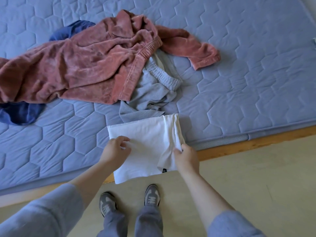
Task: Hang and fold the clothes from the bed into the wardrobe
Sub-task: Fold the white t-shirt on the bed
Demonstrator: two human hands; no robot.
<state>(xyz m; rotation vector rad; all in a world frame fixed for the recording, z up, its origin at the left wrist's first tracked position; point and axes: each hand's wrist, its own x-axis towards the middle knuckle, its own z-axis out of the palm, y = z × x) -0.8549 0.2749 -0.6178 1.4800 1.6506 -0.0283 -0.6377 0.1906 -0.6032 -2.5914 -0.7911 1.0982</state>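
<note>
A white garment (147, 134), partly folded, lies at the near edge of the blue quilted mattress (239, 82) and hangs a little over the edge. My left hand (116, 149) rests on its left part with fingers curled and pinching the cloth. My right hand (186, 158) pinches a bunched fold at its right side. Behind it lies a grey garment with an elastic waistband (153, 93). A rust-pink velvety garment (77, 65) sprawls over it, and a dark blue garment (18, 113) shows from under the pink one.
The mattress sits on a wooden bed frame (239, 147) above a pale floor (256, 185). My two feet in grey trainers (152, 195) stand just in front of the bed edge. The wardrobe is out of sight.
</note>
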